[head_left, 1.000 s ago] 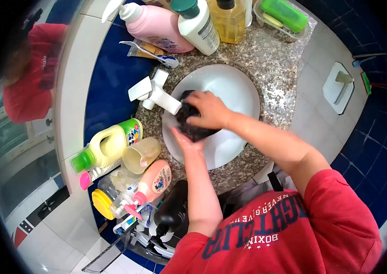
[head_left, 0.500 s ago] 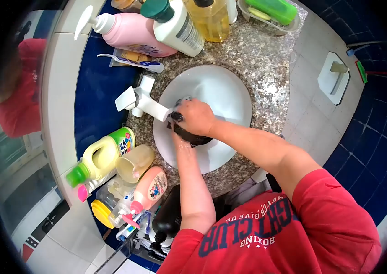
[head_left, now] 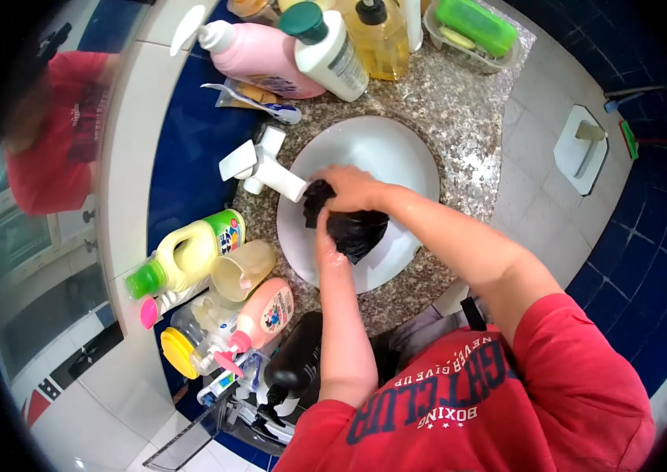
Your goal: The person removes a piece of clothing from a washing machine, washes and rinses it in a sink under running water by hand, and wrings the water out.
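A wet-looking, crumpled black cloth (head_left: 358,232) is bunched over the white washbasin (head_left: 408,169), close below the tap spout. My right hand (head_left: 349,189) grips it from above, fingers curled over its upper part. From the near side my left hand (head_left: 328,240) holds the bunch, its thumb side against the dark folds and its other fingers mostly hidden. The white tap (head_left: 274,173) reaches over the basin's rim beside both hands. What kind of item the cloth is, I cannot make out.
Pump bottles, including a pink bottle (head_left: 266,59), stand on the speckled counter (head_left: 467,118) beyond the tap. Nearer are a yellow detergent bottle (head_left: 192,256), a plastic cup (head_left: 243,271) and a peach pump bottle (head_left: 266,315). A green-lidded box (head_left: 475,31) sits at the far corner.
My right hand has shifted and opened its grip wider over the cloth. More of the black cloth shows, hanging toward the basin's near side. My left hand is now visible beside it.
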Tool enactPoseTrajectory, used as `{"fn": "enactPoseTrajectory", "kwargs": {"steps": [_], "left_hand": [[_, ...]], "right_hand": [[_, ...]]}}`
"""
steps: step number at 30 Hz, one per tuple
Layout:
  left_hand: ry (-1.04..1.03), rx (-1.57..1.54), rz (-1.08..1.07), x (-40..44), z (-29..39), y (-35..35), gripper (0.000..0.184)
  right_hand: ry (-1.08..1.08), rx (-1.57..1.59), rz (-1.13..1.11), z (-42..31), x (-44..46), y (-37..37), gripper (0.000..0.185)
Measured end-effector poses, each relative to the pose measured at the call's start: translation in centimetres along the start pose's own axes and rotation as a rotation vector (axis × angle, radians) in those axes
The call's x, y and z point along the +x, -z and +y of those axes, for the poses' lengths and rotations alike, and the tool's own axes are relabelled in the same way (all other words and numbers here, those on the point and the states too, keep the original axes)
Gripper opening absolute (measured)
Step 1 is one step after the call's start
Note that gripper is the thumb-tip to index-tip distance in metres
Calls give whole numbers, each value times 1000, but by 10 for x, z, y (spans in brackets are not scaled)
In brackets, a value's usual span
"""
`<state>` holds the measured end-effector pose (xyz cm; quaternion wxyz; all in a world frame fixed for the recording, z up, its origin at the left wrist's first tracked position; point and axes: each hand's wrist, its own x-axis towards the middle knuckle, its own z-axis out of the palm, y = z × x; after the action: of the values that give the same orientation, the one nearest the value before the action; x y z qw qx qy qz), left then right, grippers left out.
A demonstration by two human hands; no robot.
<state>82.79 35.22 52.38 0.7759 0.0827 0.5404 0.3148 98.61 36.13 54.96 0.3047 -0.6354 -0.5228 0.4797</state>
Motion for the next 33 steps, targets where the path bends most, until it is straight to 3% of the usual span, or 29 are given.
{"fn": "enactPoseTrajectory", "kwargs": {"steps": [2, 6, 8, 12, 14, 15, 22, 24, 26, 28, 31, 33], "left_hand": [[-15, 57, -58, -2, -1, -11, 53], [44, 25, -54, -6, 1, -22, 49], [-147, 123, -114, -7, -5, -19, 46], [9, 101, -25, -37, 2, -21, 47], [75, 38, -89, -55, 6, -25, 46], [85, 43, -87, -65, 8, -28, 45], [52, 99, -39, -86, 19, -22, 42], [47, 149, 16, -89, 23, -22, 41], [-18, 238, -93, -92, 25, -24, 40], [19, 217, -22, -97, 28, -30, 39], [-5, 231, -49, -104, 29, -34, 43], [-1, 241, -97, -102, 29, -33, 44]], "right_hand": [[-40, -58, -19, -16, -13, 20, 65], [186, -242, 433, -55, -35, 37, 77], [360, -219, 477, -77, -27, 39, 72], [382, -518, 510, -95, -14, 37, 64], [396, -499, 513, -92, -19, 40, 57], [422, -578, 658, -85, -18, 35, 56], [173, -402, 358, -87, -52, 43, 62], [75, -262, 262, -85, -68, 43, 55], [-118, -33, 186, -67, -85, 32, 48], [-148, 2, 261, -45, -108, 21, 40], [52, -103, 481, -14, -147, 18, 32], [67, -122, 471, 1, -166, 16, 32]]}}
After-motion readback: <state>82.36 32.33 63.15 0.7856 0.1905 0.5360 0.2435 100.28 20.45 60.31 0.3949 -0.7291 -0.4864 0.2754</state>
